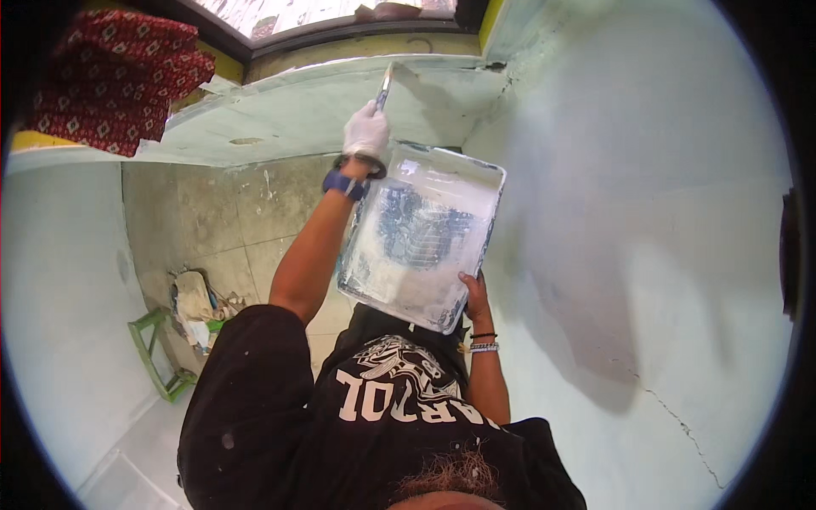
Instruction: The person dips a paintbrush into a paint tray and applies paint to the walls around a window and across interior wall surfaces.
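Observation:
My left hand [366, 132], in a white glove, grips the handle of a paintbrush [385, 88]. The brush points away from me, its bristles at the outer edge of a pale green painted ledge [306, 95] below a window; whether they touch it I cannot tell. My right hand [474, 294], bare, holds the near right side of a paint tray [421, 223], thumb over the rim. The tray is tilted in front of my torso, smeared with white paint over a dark blue ribbed bed. White paint lies at its far end.
A pale painted wall [676, 210] with a crack rises close on the right. A red patterned cloth [121, 83] hangs over the ledge at the upper left. Below on the tiled floor [213, 210] lie crumpled rags [194, 303] beside a green frame [159, 366]. A dark window frame [350, 27] stands ahead.

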Motion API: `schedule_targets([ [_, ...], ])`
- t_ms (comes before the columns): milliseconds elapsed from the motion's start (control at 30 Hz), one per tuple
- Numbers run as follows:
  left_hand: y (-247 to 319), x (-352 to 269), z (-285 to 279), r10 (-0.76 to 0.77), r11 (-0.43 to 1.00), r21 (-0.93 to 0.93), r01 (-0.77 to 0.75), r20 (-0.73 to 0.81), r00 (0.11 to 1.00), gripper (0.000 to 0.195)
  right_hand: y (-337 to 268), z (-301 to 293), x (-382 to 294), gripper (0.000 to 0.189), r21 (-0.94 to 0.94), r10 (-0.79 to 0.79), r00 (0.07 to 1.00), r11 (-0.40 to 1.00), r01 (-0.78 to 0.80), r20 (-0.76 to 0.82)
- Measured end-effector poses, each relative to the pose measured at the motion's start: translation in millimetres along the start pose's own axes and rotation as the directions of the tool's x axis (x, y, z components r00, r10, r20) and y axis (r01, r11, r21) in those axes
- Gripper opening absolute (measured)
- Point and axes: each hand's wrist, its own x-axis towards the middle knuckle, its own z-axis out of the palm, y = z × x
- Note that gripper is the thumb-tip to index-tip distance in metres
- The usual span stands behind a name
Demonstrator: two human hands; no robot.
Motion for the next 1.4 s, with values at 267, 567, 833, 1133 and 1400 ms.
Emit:
schedule_targets([
  [267,-0.5,-117.6,-22.4,0.137,0.893,0.3,-0.336,0.529,0.837,0.027,5.0,-24.1,27.9,0.057,0.033,0.033,0.998,0.999,-0.034,0.05],
  [567,19.9,-77.5,17.3,0.236,0.751,0.428,-0.504,0.538,0.809,0.028,-7.2,-10.9,31.0,0.056,0.006,-0.022,0.988,1.0,0.021,0.15],
  [833,44.8,-86.1,31.4,0.255,0.734,0.425,-0.529,0.551,0.795,0.02,-8.3,-5.4,30.1,0.056,-0.074,-0.023,0.994,0.997,0.032,0.111],
  [1133,33.1,-118.1,3.1,0.226,0.963,0.028,-0.269,0.466,0.855,0.033,6.3,-6.3,30.0,0.054,0.086,0.047,0.997,0.995,-0.052,0.059],
  [1400,54.3,-38.6,61.0,0.578,0.814,-0.005,-0.581,0.105,0.809,0.038,6.1,0.5,21.9,0.055,0.087,0.059,0.998,0.994,-0.062,0.035],
])
